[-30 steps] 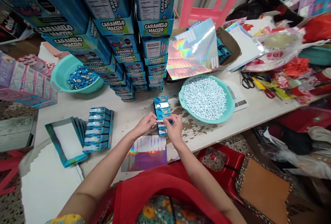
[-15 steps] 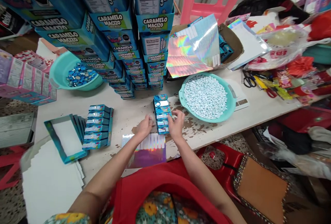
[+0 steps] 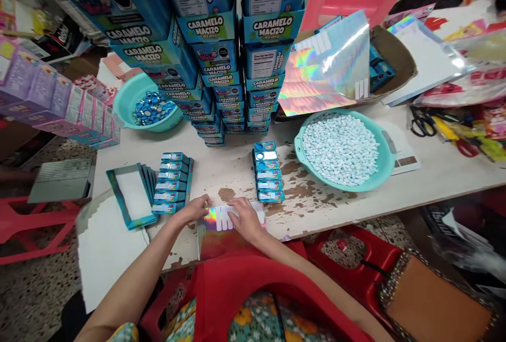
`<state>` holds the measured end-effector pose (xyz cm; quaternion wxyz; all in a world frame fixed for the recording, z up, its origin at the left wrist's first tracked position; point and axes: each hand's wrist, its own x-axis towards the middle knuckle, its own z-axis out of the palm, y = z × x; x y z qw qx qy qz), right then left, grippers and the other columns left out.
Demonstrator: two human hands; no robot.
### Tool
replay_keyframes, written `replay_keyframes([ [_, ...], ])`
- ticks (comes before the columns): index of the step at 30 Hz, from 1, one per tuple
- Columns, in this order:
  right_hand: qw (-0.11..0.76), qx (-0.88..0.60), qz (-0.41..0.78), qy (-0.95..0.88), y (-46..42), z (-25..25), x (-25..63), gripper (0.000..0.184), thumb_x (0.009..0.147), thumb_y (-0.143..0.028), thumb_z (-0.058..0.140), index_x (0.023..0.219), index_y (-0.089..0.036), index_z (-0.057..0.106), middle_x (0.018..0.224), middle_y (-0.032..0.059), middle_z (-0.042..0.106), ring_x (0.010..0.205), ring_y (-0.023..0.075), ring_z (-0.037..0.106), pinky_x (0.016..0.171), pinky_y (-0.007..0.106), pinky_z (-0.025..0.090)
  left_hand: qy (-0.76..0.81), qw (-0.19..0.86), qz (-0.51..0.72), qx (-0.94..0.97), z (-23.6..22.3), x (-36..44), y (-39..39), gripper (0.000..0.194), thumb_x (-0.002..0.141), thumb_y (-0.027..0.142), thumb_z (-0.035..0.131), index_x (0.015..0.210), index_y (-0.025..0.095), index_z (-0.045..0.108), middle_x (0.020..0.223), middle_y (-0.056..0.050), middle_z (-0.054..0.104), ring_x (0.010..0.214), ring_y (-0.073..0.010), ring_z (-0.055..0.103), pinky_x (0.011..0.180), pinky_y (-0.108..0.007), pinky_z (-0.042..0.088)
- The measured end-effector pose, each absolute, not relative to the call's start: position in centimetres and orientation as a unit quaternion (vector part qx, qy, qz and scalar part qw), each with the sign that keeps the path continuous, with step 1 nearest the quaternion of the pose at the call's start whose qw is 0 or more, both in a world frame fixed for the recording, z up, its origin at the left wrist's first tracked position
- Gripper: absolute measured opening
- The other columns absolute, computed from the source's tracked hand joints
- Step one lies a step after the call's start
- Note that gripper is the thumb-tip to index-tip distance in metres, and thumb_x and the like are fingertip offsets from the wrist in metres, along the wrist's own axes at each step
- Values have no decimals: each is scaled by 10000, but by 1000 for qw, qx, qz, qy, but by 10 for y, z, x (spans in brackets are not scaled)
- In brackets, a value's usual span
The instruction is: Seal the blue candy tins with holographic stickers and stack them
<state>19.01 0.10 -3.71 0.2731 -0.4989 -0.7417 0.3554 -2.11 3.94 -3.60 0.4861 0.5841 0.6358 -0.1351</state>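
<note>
A shiny holographic sticker sheet (image 3: 213, 244) with white strip-shaped gaps lies at the table's front edge. My right hand (image 3: 245, 219) rests over its upper part, thumb and fingers apart. At the sheet's upper left corner is my left hand (image 3: 196, 208), its fingers curled together; whatever may be in them is too small to make out. Beyond my right hand stands a row of small blue boxes (image 3: 269, 173), touched by neither hand. Another group of blue boxes (image 3: 172, 184) sits to the left, beside nested blue open trays (image 3: 122, 221).
Tall stacks of blue candy cartons (image 3: 221, 79) rise at the back. A turquoise bowl of pale candies (image 3: 302, 144) stands right, another bowl with blue-wrapped pieces (image 3: 122, 97) left. Scissors (image 3: 422, 123) lie far right. White sheets (image 3: 106, 263) overlap the left front edge.
Both hands have left the row of small blue boxes and come down to the holographic sheet. The row stays standing on the table. The view has shifted left.
</note>
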Motion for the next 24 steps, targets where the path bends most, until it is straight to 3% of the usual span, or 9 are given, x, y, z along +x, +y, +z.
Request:
replay_keyframes([
  [4,148,-469,316,-812,3,-39,160,426,789,-210,613,1201,-195,504,1083,110,543,995,255,479,812,397,450,641,544,-14,542,-32,-26,33,245,685,118,485,920,181,463,550,73,464,497,-96,448,494,-186,303],
  [8,87,-435,282,-850,-7,-39,147,402,819,-189,575,1210,-171,486,1107,130,536,1005,263,475,779,408,454,636,546,20,545,-36,-27,29,223,690,108,457,900,183,453,524,84,439,474,-90,413,482,-181,282],
  [13,107,-399,269,-870,-14,-41,154,218,822,-229,587,1030,-164,574,1215,114,522,1065,266,459,811,394,432,648,507,10,568,-45,-27,31,223,681,66,449,874,172,481,554,67,458,510,-92,416,498,-184,283],
  [17,115,-403,303,-856,-7,-31,162,62,847,-179,537,865,-179,597,880,65,628,854,203,541,728,323,421,672,461,-23,579,-36,-23,36,188,719,88,453,869,164,537,586,34,508,557,-121,473,547,-213,332],
  [19,148,-437,343,-818,0,-18,169,61,839,-159,539,810,-188,585,788,34,620,776,175,550,700,289,415,675,438,24,593,-23,-18,37,174,775,174,469,919,164,567,730,-19,592,703,-158,545,645,-244,391],
  [22,230,-500,413,-726,13,3,189,54,825,-168,554,779,-195,560,762,5,609,730,143,555,668,244,411,586,520,159,600,2,1,38,333,831,329,475,1128,189,531,1115,-77,584,1030,-197,529,831,-277,410],
  [24,269,-528,444,-672,24,14,205,59,824,-203,559,765,-197,553,738,-7,602,681,129,549,641,232,409,500,619,178,579,15,20,40,352,828,375,496,1116,178,537,1102,-80,595,1018,-191,544,829,-270,424],
])
